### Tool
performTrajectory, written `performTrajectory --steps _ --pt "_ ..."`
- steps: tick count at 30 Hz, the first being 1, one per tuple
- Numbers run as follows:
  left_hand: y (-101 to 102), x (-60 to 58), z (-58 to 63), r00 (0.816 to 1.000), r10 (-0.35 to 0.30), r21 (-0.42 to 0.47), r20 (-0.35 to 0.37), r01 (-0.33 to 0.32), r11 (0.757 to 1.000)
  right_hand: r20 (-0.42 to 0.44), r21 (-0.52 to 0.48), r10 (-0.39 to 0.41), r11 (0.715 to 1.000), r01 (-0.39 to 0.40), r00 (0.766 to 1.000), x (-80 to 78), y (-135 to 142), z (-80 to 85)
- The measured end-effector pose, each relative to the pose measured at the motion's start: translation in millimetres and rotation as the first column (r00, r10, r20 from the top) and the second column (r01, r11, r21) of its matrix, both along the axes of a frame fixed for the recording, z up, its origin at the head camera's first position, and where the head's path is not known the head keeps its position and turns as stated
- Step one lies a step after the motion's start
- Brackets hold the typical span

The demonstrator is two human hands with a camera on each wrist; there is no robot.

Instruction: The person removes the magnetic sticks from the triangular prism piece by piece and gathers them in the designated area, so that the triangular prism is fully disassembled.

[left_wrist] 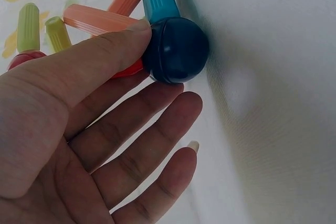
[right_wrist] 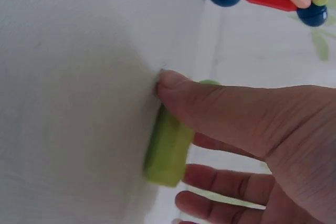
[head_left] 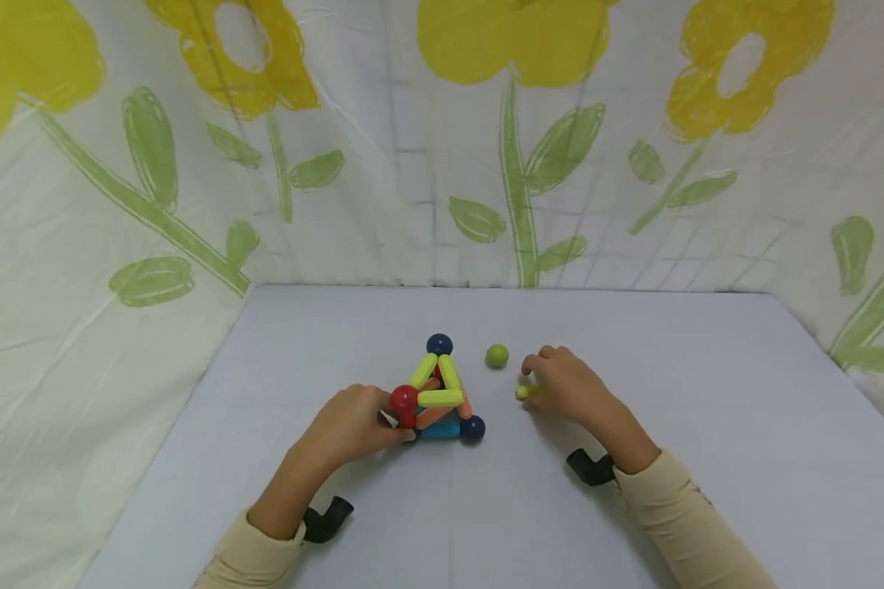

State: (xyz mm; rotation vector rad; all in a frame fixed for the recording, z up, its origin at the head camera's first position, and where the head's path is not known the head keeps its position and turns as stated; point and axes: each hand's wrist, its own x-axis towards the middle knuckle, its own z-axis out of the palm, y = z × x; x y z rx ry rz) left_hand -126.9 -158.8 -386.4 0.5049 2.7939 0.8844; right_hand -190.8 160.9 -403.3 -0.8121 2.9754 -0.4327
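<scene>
A frame of magnetic rods and balls (head_left: 439, 398) stands on the table, with yellow-green, orange, red and blue rods joined by dark blue balls and a red ball (head_left: 404, 399). My left hand (head_left: 354, 421) holds its left side. In the left wrist view the thumb lies against a dark blue ball (left_wrist: 177, 51) at a low corner, with fingertips below it. To the right of the frame, my right hand (head_left: 570, 388) pinches a yellow-green magnetic rod (right_wrist: 169, 148) low at the tabletop. Its thumb covers part of that rod.
A loose green ball (head_left: 497, 356) lies on the white table (head_left: 670, 352), between the frame and my right hand and a little farther back. Behind the table hangs a white cloth (head_left: 354, 204) with painted yellow flowers. Black wrist mounts (head_left: 327, 520) stick out beside both sleeves.
</scene>
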Motion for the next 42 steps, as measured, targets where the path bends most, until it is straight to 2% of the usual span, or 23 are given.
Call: performTrajectory --steps 4,7,9,12,14,17,20,23,25,26,28,33,36,40,42 --pt "0.1 -0.3 -1.2 1.000 -0.003 0.005 -0.001 0.003 1.000 -0.088 -0.146 0.075 0.985 -0.088 0.993 12.2 -10.7 14.6" --pt "0.0 -0.6 -1.3 1.000 -0.004 0.006 -0.003 0.004 1.000 -0.185 -0.272 0.191 0.933 -0.237 0.964 26.7 -25.4 29.6" --pt "-0.2 -0.9 -1.1 1.000 -0.007 0.006 -0.006 0.007 1.000 -0.254 -0.300 0.265 0.893 -0.336 0.930 36.8 -36.2 37.4" --pt "-1.0 -1.2 -1.4 1.000 -0.013 0.011 -0.012 0.013 1.000 -0.349 -0.280 0.317 0.863 -0.421 0.882 49.3 -51.2 43.1" --pt "-1.4 -1.4 -1.6 1.000 -0.019 0.014 -0.018 0.019 1.000 -0.393 -0.269 0.313 0.860 -0.433 0.865 53.9 -59.3 42.9" --pt "-1.8 -1.5 -2.5 0.999 -0.025 0.017 -0.021 0.025 1.000 -0.430 -0.271 0.296 0.859 -0.435 0.853 56.5 -67.7 39.2" --pt "-2.1 -1.6 -3.1 0.999 -0.027 0.020 -0.022 0.028 0.999 -0.437 -0.261 0.317 0.851 -0.456 0.842 57.5 -71.8 36.3" --pt "-3.0 -1.5 -3.0 0.999 -0.028 0.020 -0.024 0.028 0.999 -0.415 -0.185 0.386 0.850 -0.492 0.824 60.3 -73.0 32.4" --pt "-2.7 -1.6 -2.5 0.999 -0.027 0.020 -0.024 0.027 0.999 -0.378 -0.140 0.431 0.848 -0.511 0.819 63.1 -72.3 28.9" --pt "-2.6 -1.8 -2.4 0.999 -0.027 0.021 -0.022 0.027 0.999 -0.351 -0.125 0.448 0.848 -0.515 0.822 64.3 -71.7 27.0" --pt "-2.7 -1.6 -2.2 0.999 -0.032 0.024 -0.022 0.033 0.999 -0.288 -0.134 0.451 0.854 -0.502 0.845 66.0 -69.6 22.6" --pt "-2.8 -0.9 -2.6 0.998 -0.044 0.025 -0.034 0.045 0.999 -0.174 -0.175 0.396 0.889 -0.424 0.902 65.4 -54.9 16.2" --pt "-2.2 -0.5 -2.2 0.999 -0.034 0.024 -0.033 0.035 0.999 -0.132 -0.204 0.367 0.899 -0.388 0.921 61.9 -40.4 15.2" --pt "-1.7 -0.8 -0.9 0.999 -0.024 0.017 -0.027 0.024 1.000 -0.108 -0.262 0.331 0.900 -0.348 0.937 54.5 -16.2 18.6" --pt "-2.1 -1.0 -0.6 0.999 -0.025 0.019 -0.025 0.025 0.999 -0.101 -0.268 0.300 0.910 -0.316 0.949 50.8 -2.5 21.1"
